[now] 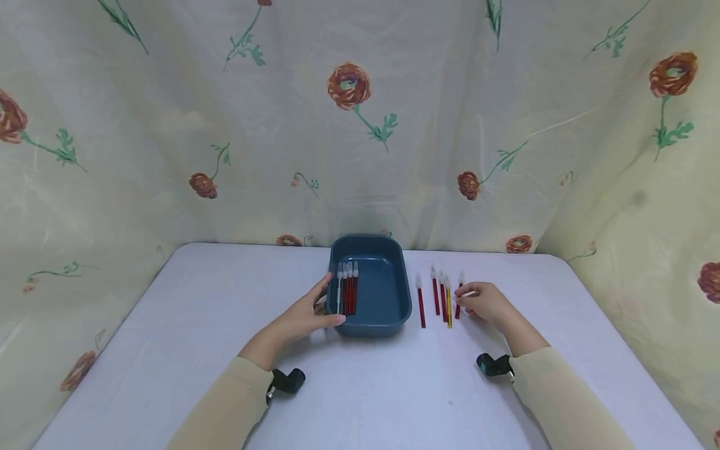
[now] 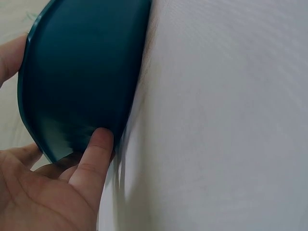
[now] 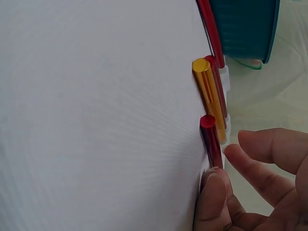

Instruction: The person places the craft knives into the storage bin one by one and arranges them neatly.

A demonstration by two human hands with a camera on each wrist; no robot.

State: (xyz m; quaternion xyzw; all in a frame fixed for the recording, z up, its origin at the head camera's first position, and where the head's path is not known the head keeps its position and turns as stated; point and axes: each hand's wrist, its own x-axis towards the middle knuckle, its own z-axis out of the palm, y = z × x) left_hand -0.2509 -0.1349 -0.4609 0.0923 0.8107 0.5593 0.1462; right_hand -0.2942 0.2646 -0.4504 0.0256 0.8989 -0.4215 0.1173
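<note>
My left hand (image 1: 306, 312) grips the left front corner of a blue plastic tub (image 1: 379, 328), thumb against its outer wall and fingers along the left rim. Inside the tub's left side, several slim pen-shaped tools (image 1: 350, 294) with clear caps lie side by side, red ones plus a pale one. At the right, my right hand (image 1: 486, 303) reaches over the rightmost red pen-shaped tool (image 3: 209, 130). Its thumb tip is right at that barrel; a gap shows between thumb and index fingertip. Left of it lies a yellow pen-shaped tool (image 1: 449, 312) among red ones.
Another red pen-shaped tool (image 1: 422, 309) lies nearest the tub's right wall. A white-covered table (image 1: 371, 400) stretches under everything. Flower-printed curtains (image 1: 270, 125) hang close behind its back edge and at the sides. Each wrist carries a small black camera (image 1: 289, 380).
</note>
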